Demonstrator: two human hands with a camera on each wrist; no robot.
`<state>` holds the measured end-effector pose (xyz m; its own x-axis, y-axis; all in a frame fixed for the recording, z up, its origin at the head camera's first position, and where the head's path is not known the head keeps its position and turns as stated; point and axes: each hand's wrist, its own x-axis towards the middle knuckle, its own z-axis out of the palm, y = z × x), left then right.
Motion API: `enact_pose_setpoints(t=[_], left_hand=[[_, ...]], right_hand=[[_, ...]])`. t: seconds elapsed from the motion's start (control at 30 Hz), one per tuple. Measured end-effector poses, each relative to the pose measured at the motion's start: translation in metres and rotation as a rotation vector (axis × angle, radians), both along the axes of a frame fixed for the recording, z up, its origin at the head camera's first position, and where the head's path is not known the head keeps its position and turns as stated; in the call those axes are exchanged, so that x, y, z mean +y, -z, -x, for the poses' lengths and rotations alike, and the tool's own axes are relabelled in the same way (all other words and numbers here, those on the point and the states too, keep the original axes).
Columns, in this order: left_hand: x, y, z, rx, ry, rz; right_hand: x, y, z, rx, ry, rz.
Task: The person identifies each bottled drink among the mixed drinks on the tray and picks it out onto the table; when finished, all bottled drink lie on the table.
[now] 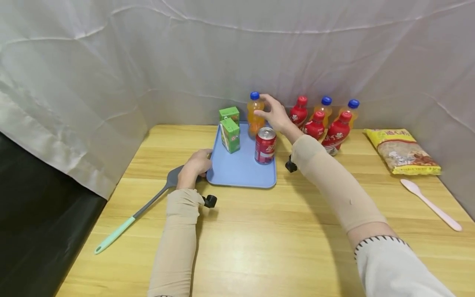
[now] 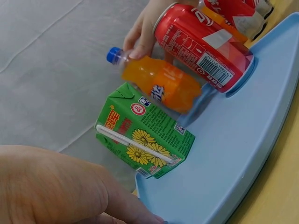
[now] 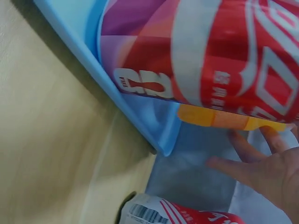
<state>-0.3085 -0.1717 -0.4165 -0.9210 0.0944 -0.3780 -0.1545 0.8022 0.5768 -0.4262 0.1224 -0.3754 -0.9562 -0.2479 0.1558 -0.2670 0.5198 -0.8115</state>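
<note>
My right hand [image 1: 276, 114] pinches an orange soda bottle [image 1: 255, 117] with a blue cap near its neck, at the back of the blue tray [image 1: 241, 175]. In the left wrist view the bottle tilts. My left hand [image 1: 196, 164] holds the tray's left rim; its lower fingers are partly hidden. A red soda can [image 1: 265, 146] stands upright at the tray's right side, in front of the bottle. One green drink carton [image 1: 231, 136] with a white straw stands on the tray's left half. Behind it, a second green carton [image 1: 230, 112] is partly hidden.
Right of the tray stand several red bottles [image 1: 335, 134] and two orange bottles [image 1: 354, 108]. Farther right lie a yellow food bag [image 1: 404, 152] and a pink spoon [image 1: 430, 204]. A spatula [image 1: 148, 205] lies at left, its head by my left hand. A grey curtain [image 1: 237, 53] closes the back.
</note>
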Motion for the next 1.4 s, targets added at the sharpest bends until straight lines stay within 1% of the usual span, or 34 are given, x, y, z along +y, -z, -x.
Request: enact_pose_setpoints(t=[0.13,0.23,0.33,0.43,0.6,0.73,0.83,0.93,1.1,1.27,1.37,1.4], left_hand=[[-0.002,-0.002,0.001,0.01,-0.001,0.0],[-0.002,-0.003,0.001,0.01,-0.002,0.001],[-0.002,-0.003,0.001,0.0,-0.002,0.003],[-0.002,-0.004,0.001,0.003,0.004,0.007],[-0.002,-0.007,0.001,0.015,0.003,0.01],[-0.001,-0.008,0.003,0.007,0.003,0.014],[-0.001,-0.006,0.005,0.007,0.005,0.019],[-0.001,-0.004,0.006,0.004,0.009,0.024],[-0.002,-0.001,0.007,-0.011,0.002,0.023],[-0.002,-0.002,0.009,-0.009,-0.003,0.013],[-0.002,-0.003,0.011,-0.007,-0.002,0.01],[-0.002,-0.003,0.011,-0.008,-0.001,0.01]], right_hand=[[-0.001,-0.011,-0.005,0.034,-0.004,0.064],[-0.002,-0.018,-0.011,0.066,-0.011,0.137],[-0.001,-0.028,-0.019,0.107,-0.008,0.213],[0.003,-0.04,-0.029,0.146,0.006,0.284],[0.014,-0.064,-0.05,0.15,0.045,0.342],[0.026,-0.076,-0.064,0.135,0.069,0.413],[0.035,-0.078,-0.071,0.13,0.1,0.465],[0.043,-0.074,-0.076,0.152,0.128,0.509],[0.057,-0.069,-0.085,0.184,0.125,0.586],[0.073,-0.069,-0.096,0.226,0.131,0.62],[0.082,-0.068,-0.101,0.276,0.154,0.633],[0.086,-0.067,-0.103,0.298,0.164,0.621]])
